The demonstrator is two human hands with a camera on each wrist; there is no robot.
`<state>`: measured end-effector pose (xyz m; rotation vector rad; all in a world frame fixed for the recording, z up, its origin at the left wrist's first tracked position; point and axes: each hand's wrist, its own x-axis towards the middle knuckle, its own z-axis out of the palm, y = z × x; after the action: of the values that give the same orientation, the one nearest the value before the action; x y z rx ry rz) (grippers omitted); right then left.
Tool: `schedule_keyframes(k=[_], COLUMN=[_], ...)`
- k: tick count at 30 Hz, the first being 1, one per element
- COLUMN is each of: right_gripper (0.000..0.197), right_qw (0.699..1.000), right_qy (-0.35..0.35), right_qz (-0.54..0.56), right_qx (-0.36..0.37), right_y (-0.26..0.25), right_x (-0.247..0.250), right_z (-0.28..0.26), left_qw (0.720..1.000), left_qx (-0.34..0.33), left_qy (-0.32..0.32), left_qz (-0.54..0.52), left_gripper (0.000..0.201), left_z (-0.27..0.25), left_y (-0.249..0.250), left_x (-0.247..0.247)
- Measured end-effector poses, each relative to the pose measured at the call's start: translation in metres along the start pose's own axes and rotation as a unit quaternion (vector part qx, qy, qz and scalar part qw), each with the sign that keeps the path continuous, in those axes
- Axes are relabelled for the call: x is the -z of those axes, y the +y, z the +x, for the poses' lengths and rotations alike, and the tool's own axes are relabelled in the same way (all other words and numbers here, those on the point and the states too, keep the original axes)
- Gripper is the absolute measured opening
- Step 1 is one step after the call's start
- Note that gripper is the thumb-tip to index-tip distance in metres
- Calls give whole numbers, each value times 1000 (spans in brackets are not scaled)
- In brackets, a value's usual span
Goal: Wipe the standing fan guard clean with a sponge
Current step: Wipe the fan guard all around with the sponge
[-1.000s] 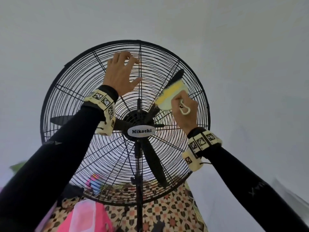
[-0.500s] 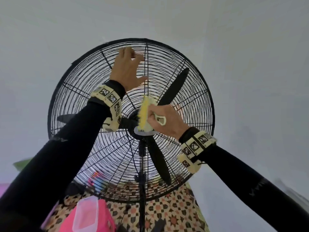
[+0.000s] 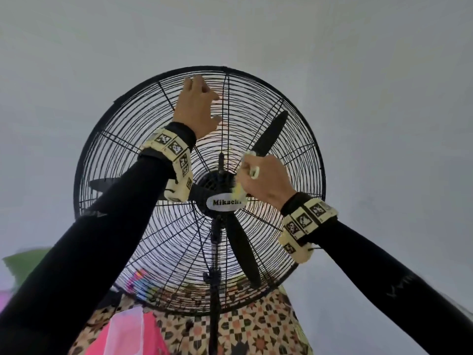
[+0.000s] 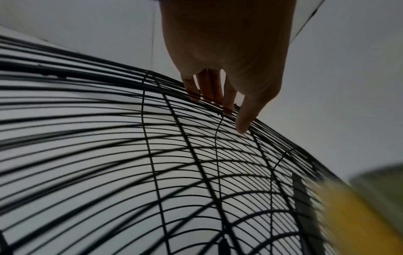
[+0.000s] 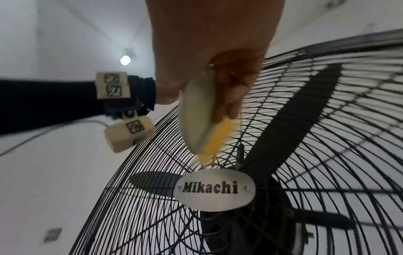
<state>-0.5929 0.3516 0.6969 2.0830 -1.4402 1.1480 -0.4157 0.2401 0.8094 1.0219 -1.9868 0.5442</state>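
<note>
The standing fan's black wire guard (image 3: 143, 129) fills the head view, with a white "Mikachi" badge (image 3: 226, 202) at its hub. My left hand (image 3: 204, 101) is high on the guard near the top rim. In the left wrist view its fingertips (image 4: 209, 93) hook between the wires and the thumb presses on them. My right hand (image 3: 263, 180) grips a yellow sponge (image 5: 207, 129) with a pale backing. It holds the sponge edge-on against the wires just above and right of the badge. In the head view the hand hides most of the sponge (image 3: 238, 192).
Black blades (image 3: 268, 134) sit behind the guard, and the black pole (image 3: 215, 290) runs down from the hub. A patterned cloth (image 3: 256, 329) and a pink container (image 3: 128, 334) lie below the fan. A plain white wall (image 3: 384, 98) is behind it.
My right hand swept the sponge from the upper right of the guard down to the hub, and it is now just right of the badge. My left hand shifted up toward the rim.
</note>
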Motion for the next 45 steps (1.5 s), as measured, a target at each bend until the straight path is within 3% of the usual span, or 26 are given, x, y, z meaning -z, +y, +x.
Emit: schedule_keyframes(k=[2,3,8,12,15,16,19,21,25,26,30,35,38,40,43,45], right_gripper=[11,10,19,15,31,35,20,15,19,21,13,26,15,11,21,24], right_qw=[994,993,996,999,983,980,999,996,989,989,995,993,999,996,996,990], right_qy=[-11,-24,22,-34,-32,-20,-13,-24,-7,-6,-25,1,-6,-20,-10,-2], right_qz=[99,96,-74,12,-167,-181,-29,10,-136,-137,35,-103,45,74,-63,-122], right_qx=[53,61,-53,34,-66,-78,18,84,-58,-55,86,-60,29,54,-57,-67], right_y=[2,5,6,-9,-11,-12,-18,-19,-7,-4,-3,6,2,5,10,8], right_x=[0,-1,0,2,4,6,8,8,12,14,12,22,22,20,28,34], right_z=[-1,-1,16,28,37,40,44,38,47,51,48,60,61,59,71,77], left_qw=[1000,1000,1000,1000,1000,1000,1000,1000,1000,1000,1000,1000,1000,1000,1000,1000], left_qx=[2,2,-1,-8,-5,-2,-2,-6,-6,-4,-10,-4,-5,-9,-5,1], left_qy=[4,7,6,14,12,12,16,20,18,19,22,19,25,26,17,19], left_qz=[-8,-9,-4,-7,-4,-4,-6,-5,2,1,-11,-6,-9,-6,0,0], left_gripper=[49,49,50,49,50,50,50,50,51,51,50,51,50,49,50,51], left_z=[-1,-2,-2,-3,-3,-3,-3,-3,-2,-2,-3,-2,-4,-6,-4,-3], left_y=[-1,-2,1,1,-1,-2,0,1,1,0,-2,0,1,1,-1,-2], left_x=[0,0,-2,-2,-1,-1,-3,-3,-4,-4,-5,-4,-6,-5,-5,-5])
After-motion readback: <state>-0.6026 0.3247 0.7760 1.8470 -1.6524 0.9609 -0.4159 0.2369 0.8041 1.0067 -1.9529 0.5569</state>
